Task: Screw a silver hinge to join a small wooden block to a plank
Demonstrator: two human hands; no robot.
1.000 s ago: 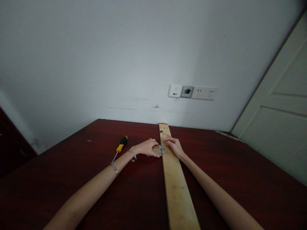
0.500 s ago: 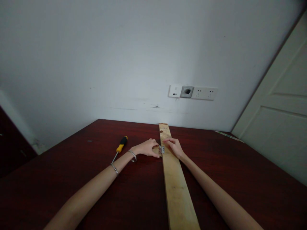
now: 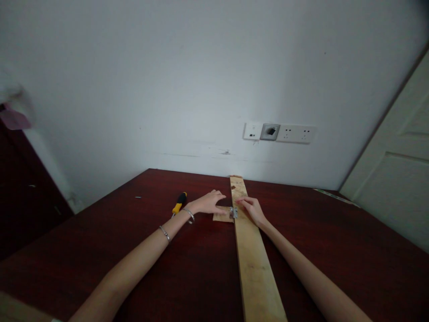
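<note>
A long pale wooden board (image 3: 256, 268) runs away from me across the dark red table. A small metal hinge (image 3: 233, 212) spans its left edge and a short wooden piece (image 3: 221, 217) beside it. My left hand (image 3: 208, 203) is spread, fingers apart, with the thumb over the short piece; whether it touches is unclear. On the board, just right of the hinge, my right hand (image 3: 253, 209) has thumb and fingertips pinched together. Anything between those fingertips is too small to make out. A screwdriver (image 3: 180, 202) with a yellow and black handle lies left of my left hand, its shaft partly behind my wrist.
The table (image 3: 187, 277) meets a white wall with sockets (image 3: 279, 133) at the back. A small metal bit (image 3: 137, 197) lies on the left of the table. A pale door (image 3: 395, 165) stands at the right, and a flat strip (image 3: 337, 197) lies at the back right edge.
My left hand has opened and drawn back from the hinge, uncovering more of the short wooden piece. My right hand stays pinched over the board. The whole view has shifted slightly left.
</note>
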